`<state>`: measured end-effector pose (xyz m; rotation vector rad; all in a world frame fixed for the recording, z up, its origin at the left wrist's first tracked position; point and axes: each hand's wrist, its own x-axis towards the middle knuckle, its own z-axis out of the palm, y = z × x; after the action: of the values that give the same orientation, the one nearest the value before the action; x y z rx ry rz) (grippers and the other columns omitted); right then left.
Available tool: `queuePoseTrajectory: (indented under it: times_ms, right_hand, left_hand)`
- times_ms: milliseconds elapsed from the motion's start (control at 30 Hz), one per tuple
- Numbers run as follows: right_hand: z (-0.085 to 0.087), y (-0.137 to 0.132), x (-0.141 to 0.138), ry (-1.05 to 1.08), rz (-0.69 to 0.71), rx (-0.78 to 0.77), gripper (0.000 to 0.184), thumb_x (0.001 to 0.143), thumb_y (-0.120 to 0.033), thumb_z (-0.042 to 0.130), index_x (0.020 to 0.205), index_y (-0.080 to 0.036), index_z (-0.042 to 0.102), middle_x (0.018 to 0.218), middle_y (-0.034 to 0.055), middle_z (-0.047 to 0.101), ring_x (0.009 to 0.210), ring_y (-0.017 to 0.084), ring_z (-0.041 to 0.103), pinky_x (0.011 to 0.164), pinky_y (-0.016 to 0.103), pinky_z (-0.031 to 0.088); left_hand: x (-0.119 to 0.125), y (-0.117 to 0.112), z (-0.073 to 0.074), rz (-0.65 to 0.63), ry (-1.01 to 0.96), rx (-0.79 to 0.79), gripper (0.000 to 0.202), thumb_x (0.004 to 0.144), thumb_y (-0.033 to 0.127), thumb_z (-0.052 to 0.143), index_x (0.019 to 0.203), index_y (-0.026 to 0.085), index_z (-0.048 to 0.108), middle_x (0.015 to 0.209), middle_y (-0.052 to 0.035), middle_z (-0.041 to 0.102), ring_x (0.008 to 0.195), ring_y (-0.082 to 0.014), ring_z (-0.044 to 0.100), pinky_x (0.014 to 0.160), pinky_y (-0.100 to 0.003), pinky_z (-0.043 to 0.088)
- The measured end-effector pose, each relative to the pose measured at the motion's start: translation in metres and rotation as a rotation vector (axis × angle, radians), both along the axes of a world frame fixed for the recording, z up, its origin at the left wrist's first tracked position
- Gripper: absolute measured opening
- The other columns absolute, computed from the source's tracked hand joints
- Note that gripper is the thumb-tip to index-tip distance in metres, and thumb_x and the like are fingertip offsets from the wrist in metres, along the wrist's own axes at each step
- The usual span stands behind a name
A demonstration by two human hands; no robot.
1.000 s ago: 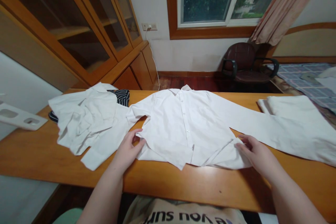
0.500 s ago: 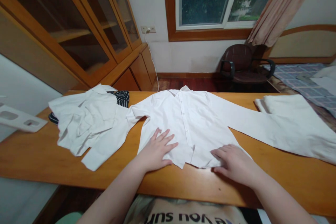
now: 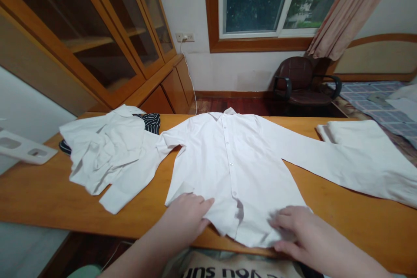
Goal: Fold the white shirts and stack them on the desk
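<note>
A white button-front shirt (image 3: 234, 160) lies face up across the wooden table (image 3: 48, 195), its collar at the far side and both sleeves spread out. My left hand (image 3: 187, 215) lies flat on the shirt's lower left hem with its fingers stretched out. My right hand (image 3: 293, 228) presses flat on the lower right hem, near the table's front edge. Neither hand holds anything.
A crumpled white garment (image 3: 100, 147) lies on a dark striped cloth (image 3: 151, 120) at the table's left. A folded white cloth (image 3: 355, 134) sits at the right end. A white tray-like object (image 3: 22, 150) is at far left. Behind stand a wooden glass-door cabinet (image 3: 97, 30) and a brown armchair (image 3: 301, 80).
Both hands slid along the shirt towards me, from its middle down to the hem, and the shirt's bunched lower part now lies smoothed out to the table's front edge.
</note>
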<state>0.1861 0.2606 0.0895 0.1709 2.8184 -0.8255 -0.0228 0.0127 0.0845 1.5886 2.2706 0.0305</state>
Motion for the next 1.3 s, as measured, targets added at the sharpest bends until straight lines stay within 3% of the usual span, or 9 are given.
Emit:
queuePoseTrajectory:
  times_ms: [167, 333, 433, 567, 800, 900, 1033, 1167, 1300]
  right_hand:
    - [0.013, 0.015, 0.019, -0.185, -0.012, -0.261, 0.040, 0.084, -0.040, 0.057, 0.124, -0.039, 0.057, 0.111, 0.0027, 0.067, 0.095, 0.022, 0.064, 0.082, 0.031, 0.050]
    - [0.013, 0.044, -0.025, 0.039, -0.124, -0.155, 0.042, 0.089, -0.047, 0.046, 0.124, -0.029, 0.058, 0.129, 0.0078, 0.057, 0.114, 0.028, 0.054, 0.095, 0.043, 0.045]
    - [-0.011, 0.057, -0.062, 0.096, -0.115, -0.034, 0.052, 0.089, -0.051, 0.044, 0.131, -0.023, 0.051, 0.137, 0.0100, 0.049, 0.124, 0.027, 0.046, 0.103, 0.046, 0.037]
    - [-0.057, 0.065, -0.086, 0.116, -0.032, 0.144, 0.064, 0.088, -0.055, 0.043, 0.140, -0.019, 0.041, 0.150, 0.0122, 0.028, 0.138, 0.028, 0.025, 0.110, 0.047, 0.027]
    - [-0.103, 0.063, -0.079, 0.173, -0.042, 0.443, 0.067, 0.090, -0.058, 0.034, 0.145, -0.020, 0.031, 0.152, 0.0112, 0.023, 0.140, 0.027, 0.018, 0.112, 0.049, 0.019]
    - [-0.106, 0.057, -0.076, 0.181, -0.063, 0.487, 0.067, 0.091, -0.058, 0.031, 0.146, -0.021, 0.028, 0.152, 0.0097, 0.022, 0.140, 0.026, 0.016, 0.112, 0.049, 0.017]
    - [-0.107, 0.048, -0.072, 0.184, -0.086, 0.522, 0.066, 0.091, -0.058, 0.030, 0.147, -0.022, 0.026, 0.152, 0.0084, 0.021, 0.140, 0.026, 0.017, 0.112, 0.049, 0.017]
    - [-0.108, 0.039, -0.068, 0.164, -0.121, 0.540, 0.066, 0.091, -0.057, 0.029, 0.146, -0.020, 0.028, 0.152, 0.0088, 0.022, 0.140, 0.026, 0.016, 0.112, 0.050, 0.018]
    - [-0.109, 0.035, -0.065, 0.170, -0.136, 0.530, 0.065, 0.091, -0.057, 0.031, 0.146, -0.021, 0.029, 0.151, 0.0094, 0.024, 0.140, 0.026, 0.017, 0.111, 0.050, 0.019]
  left_hand:
    - [-0.003, -0.020, 0.023, -0.080, -0.327, 0.063, 0.034, 0.084, 0.039, 0.053, 0.118, 0.035, 0.060, 0.097, -0.0006, 0.070, 0.089, -0.0201, 0.063, 0.078, -0.030, 0.046]
    - [-0.044, -0.004, -0.003, 0.195, -0.114, 0.273, 0.039, 0.089, 0.035, 0.045, 0.124, 0.024, 0.057, 0.130, -0.0073, 0.056, 0.118, -0.0230, 0.050, 0.101, -0.038, 0.037]
    - [-0.055, 0.003, -0.018, 0.162, -0.179, 0.214, 0.040, 0.085, 0.037, 0.050, 0.122, 0.024, 0.058, 0.129, -0.0070, 0.057, 0.118, -0.0234, 0.050, 0.101, -0.038, 0.036]
    - [-0.049, -0.005, -0.019, 0.112, -0.495, 0.006, 0.026, 0.083, 0.036, 0.050, 0.097, 0.025, 0.068, 0.093, 0.0006, 0.070, 0.086, -0.0158, 0.062, 0.076, -0.024, 0.044]
    - [-0.052, -0.031, -0.026, 0.445, -0.609, -0.227, 0.035, 0.082, 0.048, 0.043, 0.079, 0.019, 0.063, 0.068, 0.0004, 0.067, 0.052, -0.0134, 0.056, 0.049, -0.023, 0.037]
    - [-0.063, -0.024, -0.025, 0.462, -0.436, -0.022, 0.035, 0.085, 0.047, 0.040, 0.086, 0.021, 0.064, 0.076, -0.0015, 0.067, 0.066, -0.0162, 0.060, 0.059, -0.025, 0.042]
    - [-0.083, 0.005, -0.027, 0.321, -0.246, 0.216, 0.036, 0.087, 0.040, 0.042, 0.111, 0.021, 0.061, 0.118, -0.0073, 0.061, 0.108, -0.0209, 0.056, 0.094, -0.033, 0.040]
    - [-0.104, 0.039, -0.048, 0.174, -0.061, 0.203, 0.051, 0.087, 0.043, 0.045, 0.135, 0.024, 0.045, 0.151, -0.0085, 0.027, 0.137, -0.0270, 0.026, 0.110, -0.043, 0.024]
    - [-0.114, 0.062, -0.075, 0.139, 0.098, 0.164, 0.060, 0.089, 0.044, 0.044, 0.144, 0.025, 0.030, 0.156, -0.0097, 0.010, 0.142, -0.0291, 0.008, 0.112, -0.050, 0.011]
